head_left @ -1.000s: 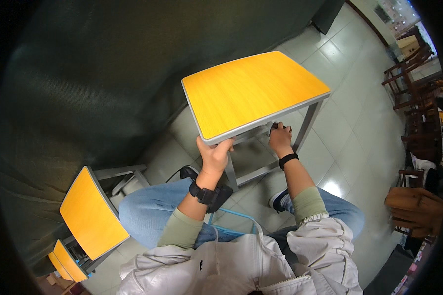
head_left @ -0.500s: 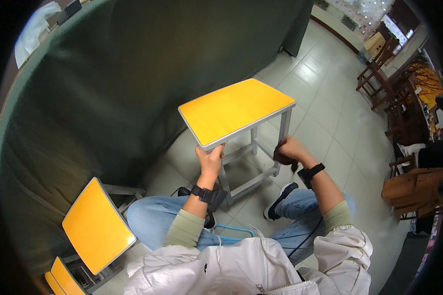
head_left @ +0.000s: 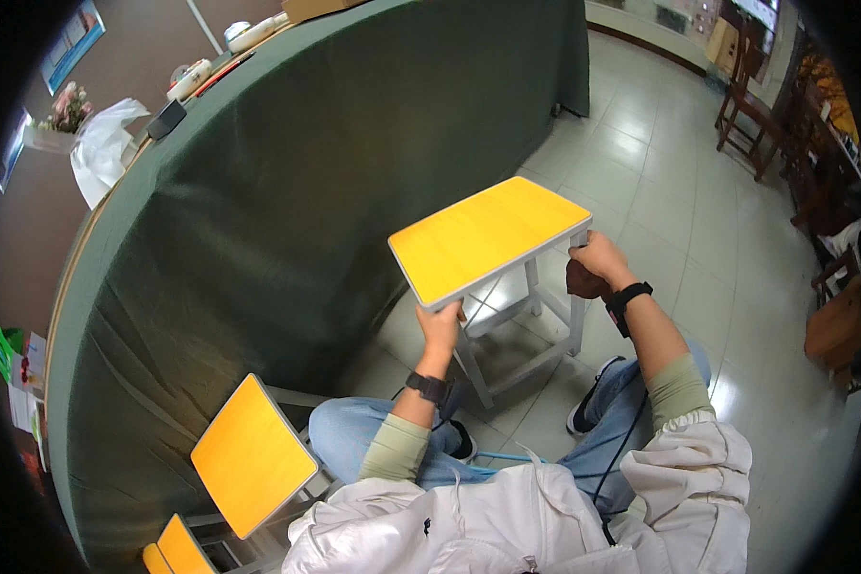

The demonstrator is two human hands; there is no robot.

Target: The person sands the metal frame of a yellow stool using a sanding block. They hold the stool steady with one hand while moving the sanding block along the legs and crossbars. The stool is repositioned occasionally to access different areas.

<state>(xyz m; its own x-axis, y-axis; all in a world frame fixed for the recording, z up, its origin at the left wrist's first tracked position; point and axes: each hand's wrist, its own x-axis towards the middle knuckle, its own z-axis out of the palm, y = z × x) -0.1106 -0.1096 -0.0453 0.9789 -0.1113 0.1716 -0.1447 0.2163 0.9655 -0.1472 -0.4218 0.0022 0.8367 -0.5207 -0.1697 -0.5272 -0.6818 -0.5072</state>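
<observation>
A stool (head_left: pixel 493 239) with a yellow top, pale edging and grey legs stands on the floor in front of me. My left hand (head_left: pixel 440 323) is closed round its near left corner, just under the top; the seat partly hides the fingers. At the right corner, my right hand (head_left: pixel 601 258) is closed against the upper part of a leg. A dark brown cloth (head_left: pixel 584 280) bunches in that hand, hanging below the fingers beside the leg. Both wrists wear black straps.
A long table with a dark green cloth (head_left: pixel 354 172) curves along the left, bearing a white plastic bag (head_left: pixel 105 148) and a dark box (head_left: pixel 166 119). Another yellow stool (head_left: pixel 253 454) stands at lower left. Wooden chairs (head_left: pixel 751 110) are at far right.
My right hand has risen with the cloth from beside the stool's leg to just under the top's right corner. My left hand keeps its hold. The view has shifted, showing more tabletop.
</observation>
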